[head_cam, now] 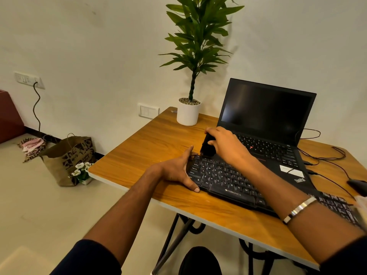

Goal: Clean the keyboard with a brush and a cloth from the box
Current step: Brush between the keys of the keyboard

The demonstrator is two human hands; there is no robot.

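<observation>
On the warm, wood-grain laminate desk (151, 143) lies the flat black plastic keyboard (228, 179) with white legends, set at an angle in front of an open black laptop (266, 124) so that its near left corner sits close to the desk's edge. The left hand (176, 171) rests against that left end, thumb along the front edge and fingers (188, 153) spread fairly straight around the corner; this looks like a brace, so the light board will not slide under the strokes. The right hand (226, 145) grips a small black brush (207, 145), its fingers curled round the stubby body and the dark bristles pointed down at the top-left rows of keys, where crumbs and dust would lodge between the caps. Whether the bristles touch the keys I cannot tell for sure; they appear to meet them. A polished metal bangle (299, 209) circles the right wrist. Neither the cloth nor the box can be seen. Behind stand a smooth white cylindrical pot with a leafy green plant (188, 114), and thin black cables (325, 159) trail loosely over the desk on the right. A crumpled brown paper bag (67, 157) slumps on the pale floor beside small white flowers (81, 169).
</observation>
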